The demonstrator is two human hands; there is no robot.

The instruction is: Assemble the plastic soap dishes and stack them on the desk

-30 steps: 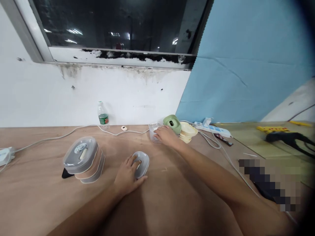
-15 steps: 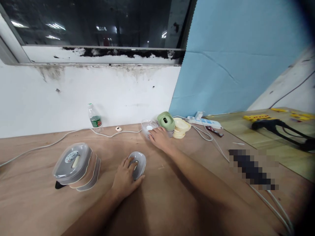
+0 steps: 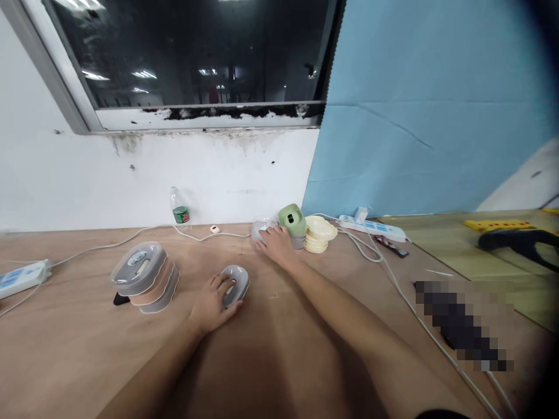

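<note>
My left hand (image 3: 215,302) rests on a small grey oval lid (image 3: 239,284) lying on the table. Its fingers reach over the lid's middle, and the thumb lies along the near edge. Further out, my right hand (image 3: 276,243) has its fingers closed at the edge of a clear plastic container (image 3: 258,226), partly hidden by them. Right beside that hand, a green lid (image 3: 292,220) tilts on top of grey pieces. Next to it is a stack of cream-coloured lids (image 3: 318,235). To the left stands a pile of grey and pinkish lidded containers (image 3: 146,276).
A clear bottle with a green label (image 3: 180,213) and a small white object (image 3: 214,229) stand near the wall. Power strips (image 3: 375,228) lie at both sides, with white cables on the table. A pixelated dark object (image 3: 458,323) and a small packet (image 3: 392,247) are at right.
The view has shifted, bringing a power strip into sight at the left. My left hand is still at the grey lid and my right hand still at the clear container.
</note>
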